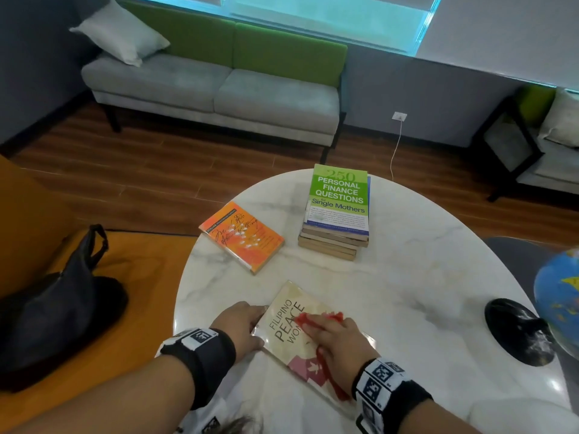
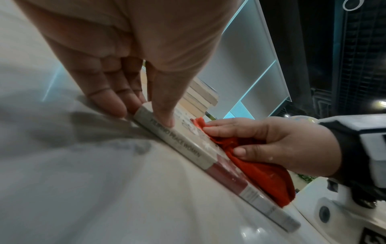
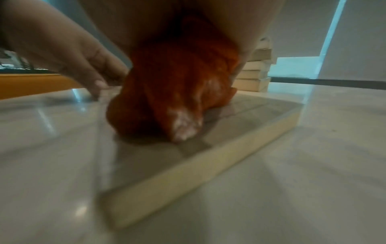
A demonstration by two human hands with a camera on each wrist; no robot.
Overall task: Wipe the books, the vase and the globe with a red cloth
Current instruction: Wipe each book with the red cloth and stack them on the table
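Observation:
The pale book titled "Filipino Peace Women" [image 1: 282, 327] lies flat near the front of the round marble table [image 1: 407, 261]. My left hand [image 1: 247, 324] steadies it at the spine corner. In the left wrist view its straight fingers [image 2: 117, 102] lie beside the book [image 2: 188, 145] and the thumb presses on the edge. My right hand [image 1: 338, 339] grips a bunched red cloth [image 1: 313, 317] and presses it on the cover. White smears show on the cloth [image 3: 183, 125]. An orange book [image 1: 241, 236] lies further back. A stack of books [image 1: 336, 214] has a green one on top. The blue globe [image 1: 560, 296] stands at the right edge.
The globe's black base [image 1: 517, 330] sits on the table's right side. A black bag [image 1: 62, 308] rests on an orange seat to the left. A grey and green sofa [image 1: 213, 89] stands beyond the wooden floor.

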